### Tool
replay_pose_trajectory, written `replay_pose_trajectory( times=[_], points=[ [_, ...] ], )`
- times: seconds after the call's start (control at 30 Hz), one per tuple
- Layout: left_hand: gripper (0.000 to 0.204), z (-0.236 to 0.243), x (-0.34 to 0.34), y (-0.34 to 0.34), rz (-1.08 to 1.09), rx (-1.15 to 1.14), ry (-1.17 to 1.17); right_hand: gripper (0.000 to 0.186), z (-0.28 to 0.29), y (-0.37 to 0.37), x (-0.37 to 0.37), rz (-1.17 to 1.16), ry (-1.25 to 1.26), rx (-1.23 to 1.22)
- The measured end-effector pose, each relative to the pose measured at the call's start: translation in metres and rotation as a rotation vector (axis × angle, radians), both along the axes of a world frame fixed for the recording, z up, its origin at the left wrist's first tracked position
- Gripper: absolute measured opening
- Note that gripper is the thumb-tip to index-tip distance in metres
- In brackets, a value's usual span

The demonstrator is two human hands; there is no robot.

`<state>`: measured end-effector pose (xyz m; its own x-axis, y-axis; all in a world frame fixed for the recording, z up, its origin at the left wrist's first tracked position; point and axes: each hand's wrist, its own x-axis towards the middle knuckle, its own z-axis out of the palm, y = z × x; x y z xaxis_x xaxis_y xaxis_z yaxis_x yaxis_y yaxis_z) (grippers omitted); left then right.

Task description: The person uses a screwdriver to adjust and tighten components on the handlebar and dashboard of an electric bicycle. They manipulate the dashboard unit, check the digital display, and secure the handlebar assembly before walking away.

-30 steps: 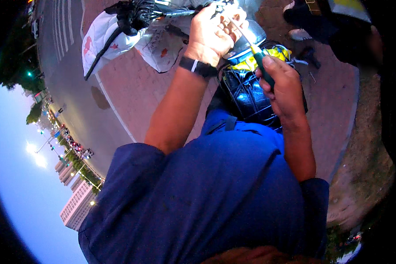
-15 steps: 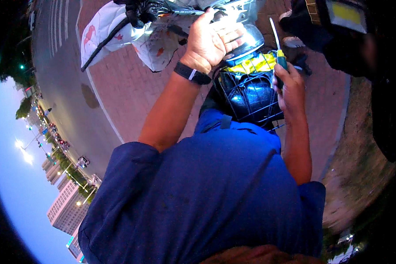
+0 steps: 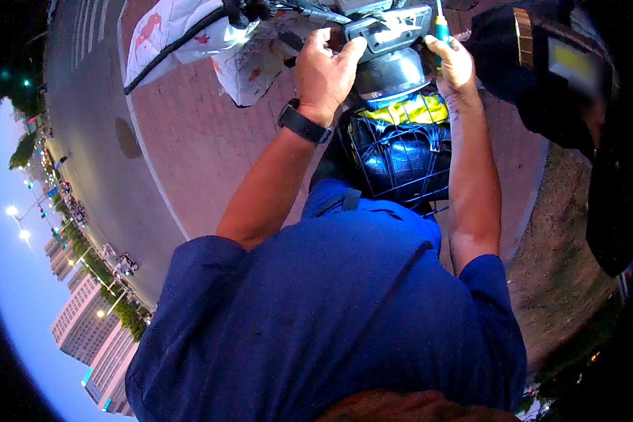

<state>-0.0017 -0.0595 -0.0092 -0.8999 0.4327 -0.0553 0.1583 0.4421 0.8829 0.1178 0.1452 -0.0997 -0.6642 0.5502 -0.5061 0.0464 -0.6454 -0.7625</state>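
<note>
Handlebars run off the top of the view, so the bracket (image 3: pixel 389 28) above the round headlamp (image 3: pixel 392 74) shows only in part. The left hand (image 3: pixel 325 69), a dark watch (image 3: pixel 304 124) on its wrist, grips that bracket. The right hand (image 3: pixel 454 62) is closed on a green-handled screwdriver (image 3: pixel 441 27), whose tip is cut off. Half a second ago the tool stood lower, beside the wire basket (image 3: pixel 401 165). Brick paving (image 3: pixel 190 148) and a road lie below.
</note>
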Motion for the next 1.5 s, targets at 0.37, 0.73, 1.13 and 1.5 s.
replay_pose_trajectory(
  times=[0.37,0.73,1.13,1.5],
  points=[
    [0.022,0.009,-0.008,0.004,0.067,0.391,-0.293,0.015,0.046,-0.015,0.009,-0.146,0.139,-0.108],
    [0.027,0.017,0.023,-0.029,0.166,0.505,-0.746,0.030,0.105,-0.062,0.016,-0.222,0.192,0.041],
    [0.038,0.037,0.019,-0.061,-0.091,0.062,-0.455,0.019,0.167,-0.052,-0.017,0.023,-0.020,1.201],
    [0.026,0.123,-0.044,0.020,-0.392,-0.022,0.937,0.017,0.220,-0.022,-0.060,0.376,0.236,1.739]
  ],
)
